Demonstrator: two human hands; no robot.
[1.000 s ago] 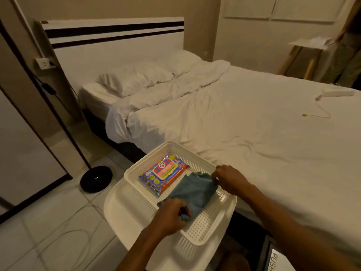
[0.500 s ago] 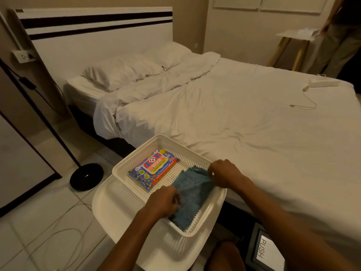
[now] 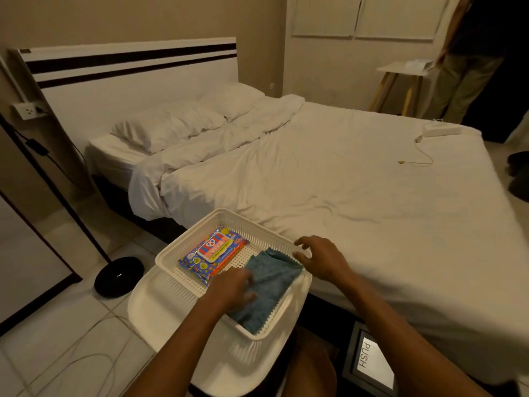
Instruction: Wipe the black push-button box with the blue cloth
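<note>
The blue cloth (image 3: 272, 290) lies folded in the right half of a white perforated basket (image 3: 229, 217). My left hand (image 3: 232, 287) rests on the cloth's left edge, blurred, with fingers curled on the fabric. My right hand (image 3: 322, 260) hovers over the basket's right rim, fingers spread, holding nothing and just off the cloth's far corner. The black push-button box (image 3: 369, 361), with a pale panel reading PUSH, stands low at the bottom right beside the bed; my right forearm hides part of it.
A colourful pack of wet wipes (image 3: 213, 253) lies in the basket's left half. The basket sits on a white plastic seat (image 3: 148, 305) against the bed (image 3: 343, 196). A round black base (image 3: 118, 277) and cables are on the tiled floor. A person (image 3: 472, 53) stands at the far right.
My right hand has let go of the cloth's far corner and opened. My left hand slid right along the cloth. The view tilted so more of the push-button box shows.
</note>
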